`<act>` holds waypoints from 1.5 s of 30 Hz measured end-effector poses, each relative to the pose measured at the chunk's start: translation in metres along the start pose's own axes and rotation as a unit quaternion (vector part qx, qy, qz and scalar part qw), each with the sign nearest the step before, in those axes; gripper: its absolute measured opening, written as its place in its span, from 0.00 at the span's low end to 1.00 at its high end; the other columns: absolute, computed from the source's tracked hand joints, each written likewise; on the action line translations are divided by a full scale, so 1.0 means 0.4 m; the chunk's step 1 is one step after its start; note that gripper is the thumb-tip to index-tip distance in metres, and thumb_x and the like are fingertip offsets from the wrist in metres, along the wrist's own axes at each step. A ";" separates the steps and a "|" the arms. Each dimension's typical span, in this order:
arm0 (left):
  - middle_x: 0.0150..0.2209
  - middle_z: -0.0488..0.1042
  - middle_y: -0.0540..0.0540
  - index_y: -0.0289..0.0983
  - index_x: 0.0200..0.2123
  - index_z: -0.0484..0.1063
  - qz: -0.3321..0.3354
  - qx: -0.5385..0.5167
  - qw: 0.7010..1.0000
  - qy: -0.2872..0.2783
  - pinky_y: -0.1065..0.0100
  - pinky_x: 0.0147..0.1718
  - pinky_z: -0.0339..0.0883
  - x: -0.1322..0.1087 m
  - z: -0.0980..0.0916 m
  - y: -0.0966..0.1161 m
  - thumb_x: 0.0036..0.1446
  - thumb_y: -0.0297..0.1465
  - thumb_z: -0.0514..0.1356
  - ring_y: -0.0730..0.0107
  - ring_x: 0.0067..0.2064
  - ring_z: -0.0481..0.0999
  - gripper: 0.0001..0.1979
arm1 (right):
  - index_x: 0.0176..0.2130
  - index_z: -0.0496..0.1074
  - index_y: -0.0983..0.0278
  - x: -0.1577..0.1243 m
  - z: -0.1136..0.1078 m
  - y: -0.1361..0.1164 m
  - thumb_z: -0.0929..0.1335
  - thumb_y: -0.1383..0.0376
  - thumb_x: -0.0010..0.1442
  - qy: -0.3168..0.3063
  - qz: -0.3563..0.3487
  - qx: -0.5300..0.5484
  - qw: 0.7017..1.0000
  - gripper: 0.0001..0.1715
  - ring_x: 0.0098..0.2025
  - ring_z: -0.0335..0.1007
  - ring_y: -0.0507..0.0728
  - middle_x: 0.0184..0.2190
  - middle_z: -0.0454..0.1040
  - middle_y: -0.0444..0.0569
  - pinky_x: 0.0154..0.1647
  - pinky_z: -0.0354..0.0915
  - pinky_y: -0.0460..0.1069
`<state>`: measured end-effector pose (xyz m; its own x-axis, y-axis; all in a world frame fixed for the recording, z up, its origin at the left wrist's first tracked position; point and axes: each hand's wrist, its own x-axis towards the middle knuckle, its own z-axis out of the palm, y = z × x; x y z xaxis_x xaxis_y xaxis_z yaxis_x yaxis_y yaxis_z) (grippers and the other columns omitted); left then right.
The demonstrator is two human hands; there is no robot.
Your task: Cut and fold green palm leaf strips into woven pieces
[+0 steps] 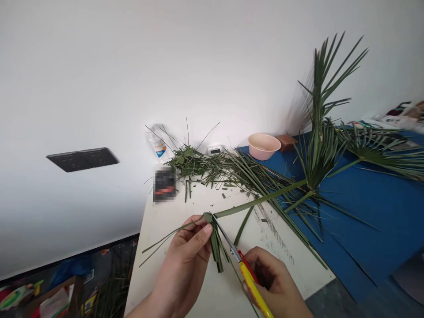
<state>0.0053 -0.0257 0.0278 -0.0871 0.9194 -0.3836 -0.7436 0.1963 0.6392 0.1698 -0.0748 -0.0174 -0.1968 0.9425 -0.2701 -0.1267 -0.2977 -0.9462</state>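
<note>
While I follow from afar through the head camera, my left hand (188,260) pinches a folded leaf piece (207,217) between thumb and fingers, nearer to me than the bowl (264,146) and left of it. Narrow strips (217,249) hang down from the piece, and a couple of thin ends (159,236) stick out past those fingers, on the side away from the bowl. My right hand (274,278), almost straight on my side of the bowl, has its fingers wrapped around the red and yellow handles of the scissors (245,270); the blades point up to the piece, their tips right at it, and I cannot tell whether they are parted. A green stalk (261,201) crosses between the bowl and my hands, from near the piece to the fronds (319,154), which spread right of the bowl, one standing up against the wall. Left of the bowl a heap of cut leaf (192,163) lies on the white tabletop (165,216), with a small display (215,151) behind it; farther left are a clear bottle (158,143) and a blurred dark pack (164,184). A brown box (287,143) sits just beside the bowl on its right, and a blue surface (347,234) reaches out that way.
</note>
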 end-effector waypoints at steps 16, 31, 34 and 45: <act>0.32 0.75 0.51 0.37 0.30 0.76 0.011 0.015 1.000 0.004 0.76 0.35 0.73 0.004 0.004 -0.005 0.39 0.20 0.72 0.75 0.35 0.75 0.13 | 0.26 0.64 0.64 0.000 0.001 0.009 0.73 0.60 0.47 0.024 -0.020 -0.033 0.999 0.15 0.23 0.52 0.49 0.20 0.58 0.38 0.23 0.49 0.45; 0.30 0.76 0.50 0.35 0.29 0.74 -0.045 0.053 0.997 0.017 0.76 0.29 0.73 0.071 -0.020 -0.035 0.46 0.17 0.67 0.74 0.31 0.77 0.09 | 0.23 0.59 0.62 0.033 0.022 0.047 0.74 0.45 0.45 0.057 -0.006 -0.006 0.998 0.29 0.22 0.55 0.49 0.18 0.62 0.39 0.21 0.51 0.43; 0.31 0.77 0.49 0.35 0.30 0.74 -0.049 0.066 0.996 0.017 0.75 0.31 0.74 0.076 -0.021 -0.041 0.47 0.16 0.66 0.73 0.33 0.77 0.10 | 0.23 0.59 0.62 0.036 0.012 0.064 0.73 0.47 0.48 0.058 -0.004 -0.018 0.998 0.27 0.22 0.55 0.49 0.19 0.62 0.38 0.22 0.52 0.43; 0.25 0.75 0.50 0.34 0.27 0.71 0.059 -0.046 0.993 0.094 0.77 0.29 0.75 0.125 -0.011 0.082 0.55 0.15 0.57 0.77 0.26 0.76 0.10 | 0.26 0.61 0.62 -0.004 -0.063 0.058 0.69 0.56 0.54 0.116 -0.008 -0.133 0.984 0.17 0.25 0.55 0.50 0.21 0.59 0.39 0.25 0.52 0.45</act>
<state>-0.0263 0.0250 0.0265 -0.2939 0.8524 -0.4326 -0.7767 0.0508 0.6278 0.1916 -0.0795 -0.0434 0.0343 0.9653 -0.2590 0.1365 -0.2612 -0.9556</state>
